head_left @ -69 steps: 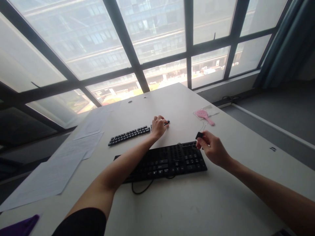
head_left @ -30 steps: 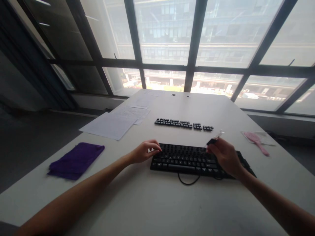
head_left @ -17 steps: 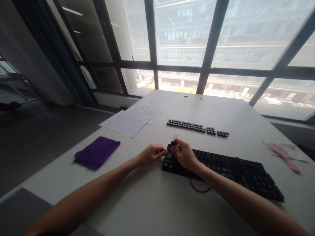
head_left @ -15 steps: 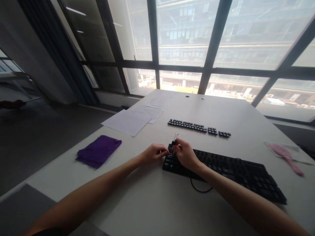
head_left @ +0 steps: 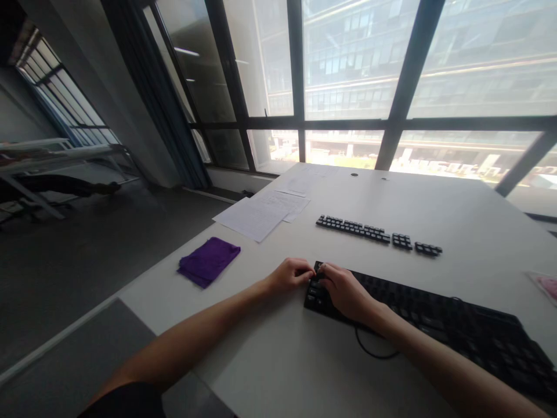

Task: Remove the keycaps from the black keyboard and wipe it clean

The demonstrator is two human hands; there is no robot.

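A black keyboard point(head_left: 418, 313) lies at a slant on the white table. At its left end both hands meet over the upper left corner. My left hand point(head_left: 290, 275) is closed, thumb and fingertips pinched together at the keyboard's left edge; what they hold, if anything, is too small to make out. My right hand point(head_left: 346, 290) rests over the keys with curled fingers, its fingertips close to those of the left. Whatever lies under these fingers is hidden. Behind the keyboard, loose black keycaps point(head_left: 352, 228) stand in rows, sorted in three groups.
A folded purple cloth point(head_left: 209, 261) lies left of my hands. Printed paper sheets point(head_left: 256, 216) spread behind it. A black cable point(head_left: 369, 351) loops out at the keyboard's front. At the right edge a pink object point(head_left: 549, 285) is partly cut off. Windows rise beyond the table.
The view has turned left. My right hand has come down onto the keys; the thin wire prongs that stuck up from its fingers no longer show. My left hand stays at the keyboard's edge.
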